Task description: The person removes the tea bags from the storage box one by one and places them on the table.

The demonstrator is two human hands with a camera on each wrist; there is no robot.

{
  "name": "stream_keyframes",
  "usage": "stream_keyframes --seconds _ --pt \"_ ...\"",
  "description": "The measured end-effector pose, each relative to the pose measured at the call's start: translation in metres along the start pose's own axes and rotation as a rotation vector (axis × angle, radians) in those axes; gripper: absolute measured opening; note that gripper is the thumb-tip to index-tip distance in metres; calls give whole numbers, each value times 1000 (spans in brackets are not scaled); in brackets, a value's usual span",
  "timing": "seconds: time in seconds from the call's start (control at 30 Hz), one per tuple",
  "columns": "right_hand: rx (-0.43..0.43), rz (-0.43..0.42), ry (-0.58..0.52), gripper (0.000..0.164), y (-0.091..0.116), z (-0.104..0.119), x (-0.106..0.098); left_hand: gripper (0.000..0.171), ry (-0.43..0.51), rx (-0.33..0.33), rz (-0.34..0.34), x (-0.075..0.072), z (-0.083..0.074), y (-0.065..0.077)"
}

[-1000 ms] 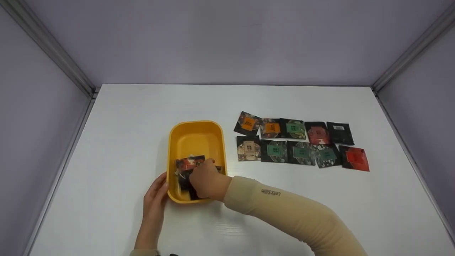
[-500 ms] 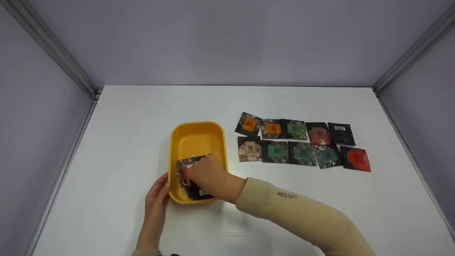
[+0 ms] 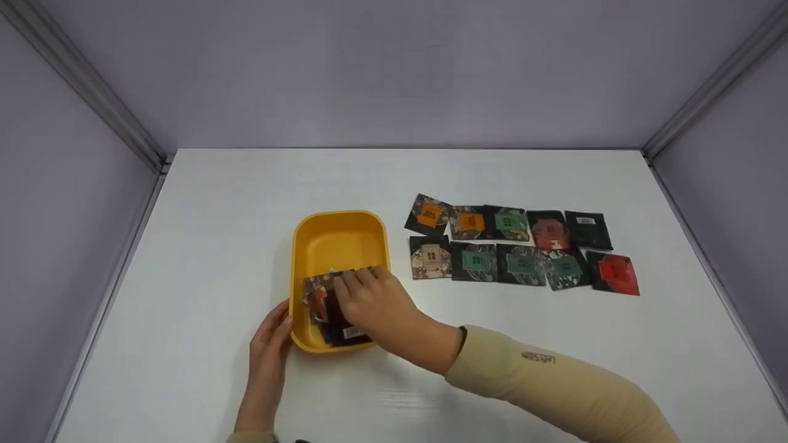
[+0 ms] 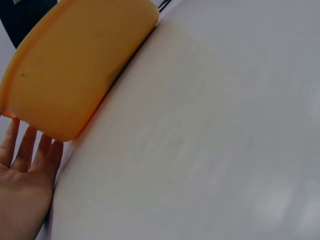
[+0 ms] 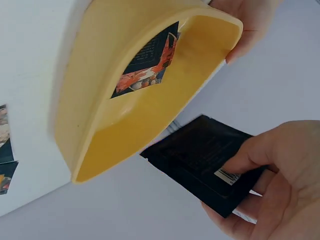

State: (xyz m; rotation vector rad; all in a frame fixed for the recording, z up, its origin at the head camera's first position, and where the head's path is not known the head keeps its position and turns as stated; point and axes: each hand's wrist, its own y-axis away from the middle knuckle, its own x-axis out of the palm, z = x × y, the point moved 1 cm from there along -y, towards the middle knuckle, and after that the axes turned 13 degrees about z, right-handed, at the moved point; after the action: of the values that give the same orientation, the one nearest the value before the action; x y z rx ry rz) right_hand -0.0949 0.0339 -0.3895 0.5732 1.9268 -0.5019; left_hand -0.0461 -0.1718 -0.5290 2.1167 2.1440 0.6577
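Observation:
A yellow plastic tub [image 3: 338,237] stands on the white table with several dark printed sachets [image 3: 317,301] piled at its near end. My left hand [image 3: 269,338] rests against the tub's near left side; its straight fingers touch the outer wall in the left wrist view. Over the near right part of the tub, my right hand [image 3: 378,307] pinches a black sachet [image 5: 192,150] between thumb and fingers. That sachet's barcode side shows in the right wrist view, close beside the tub's rim. In the head view the right hand hides most of it.
To the right of the tub, flat sachets lie in two rows on the table, among them an orange-labelled sachet [image 3: 429,214], a green-labelled sachet [image 3: 475,261] and a red sachet [image 3: 615,274]. Grey walls [image 3: 394,74] bound the table at the back and sides.
My right hand has gripped a sachet from the pile and drawn slightly up and right, with the sleeve shifting right. The left hand stays at the tub, and the laid-out sachets have not moved.

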Motion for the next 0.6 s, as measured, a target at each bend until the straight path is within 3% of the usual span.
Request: stream_keyframes --seconds 0.37,0.6 --pt "103 -37 -49 42 53 -24 28 53 -16 -17 -11 2 0 -1" --pt "178 -26 -188 46 83 -47 50 50 -20 32 14 0 0 1"
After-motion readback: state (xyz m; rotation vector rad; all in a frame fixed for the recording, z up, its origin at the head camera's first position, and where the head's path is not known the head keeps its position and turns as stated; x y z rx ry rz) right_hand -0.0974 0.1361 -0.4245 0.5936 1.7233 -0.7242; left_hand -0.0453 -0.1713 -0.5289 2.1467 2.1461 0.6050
